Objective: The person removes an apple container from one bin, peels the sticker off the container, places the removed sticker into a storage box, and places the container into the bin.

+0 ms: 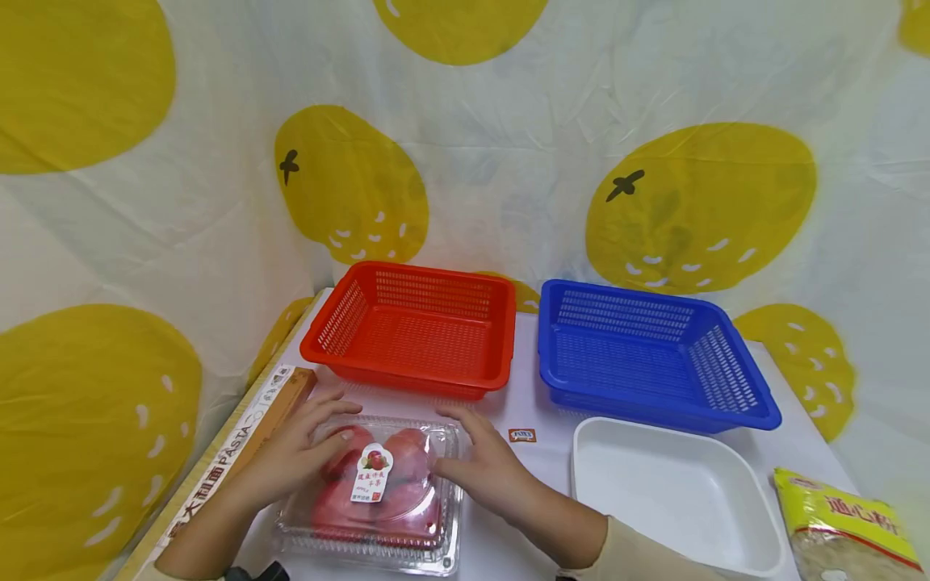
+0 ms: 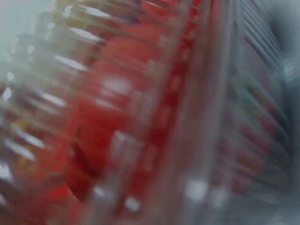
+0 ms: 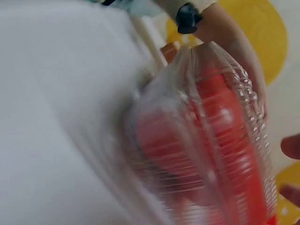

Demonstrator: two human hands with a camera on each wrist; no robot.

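One blue rectangular slotted plastic basket (image 1: 722,367) was set beside a similar red plastic basket (image 1: 421,383), both mouth-up, presumably for access. Before the blue one, a white rounded plastic tub (image 1: 668,492) was placed. Before the red one, a clear ribbed plastic box (image 1: 341,545) was positioned, with round red fruit (image 1: 407,516) enclosed. The box was flanked by the left hand (image 1: 308,440) and right hand (image 1: 475,456), held apart, fingers loosely spread, apparently for reaching both sides; contact could not be confirmed. Between box and tub, a small orange-red packet (image 1: 522,436) was seen.

Clear lidded plastic box (image 1: 450,516) of red fruit (image 1: 411,453), label (image 1: 371,474) uppermost
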